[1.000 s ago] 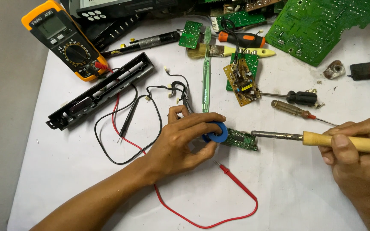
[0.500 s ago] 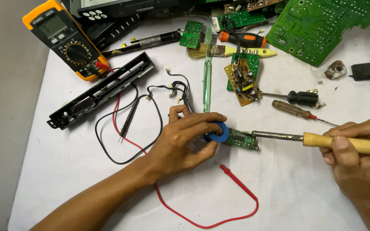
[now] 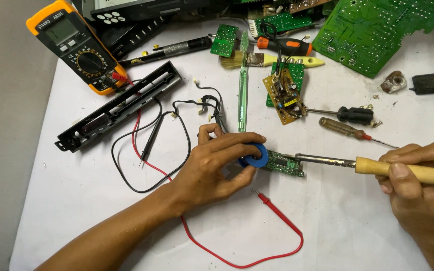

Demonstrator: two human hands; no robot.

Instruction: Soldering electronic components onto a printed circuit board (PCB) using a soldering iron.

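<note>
Soldering setup on a white worktop (image 3: 76, 200), pretty cluttered. Left hand (image 3: 217, 168) curled over a blue ring-shaped part (image 3: 254, 155), thumb and fingers pinching it and pressing it down onto a small green circuit board (image 3: 285, 164) near the middle of the worktop. Right hand (image 3: 418, 185) clenched around the wooden handle of a soldering iron (image 3: 377, 164), held like a fat pen, metal tip resting at the right edge of that small board.

On handling: small board looks light and stiff, likely to skid on the smooth top unless pinned, so holding by the ring and the bare edges seems the sane way, well clear of the tip end. Components on it look fragile, no squeezing there. Iron best gripped only on the wood, shaft surely hot. Blue ring looks rigid and a bit slick, can't tell exactly what it is.

Around it: red test lead (image 3: 277, 216) looping just below the left hand, black lead (image 3: 146, 145) off to the left, orange multimeter (image 3: 76, 45) top left, long black plastic frame (image 3: 121, 113) beside it. Green toothbrush (image 3: 243, 85) above the left hand, brown board (image 3: 283, 95) next to it, two screwdrivers (image 3: 345, 128) above the iron, big green board (image 3: 377, 30) top right
</note>
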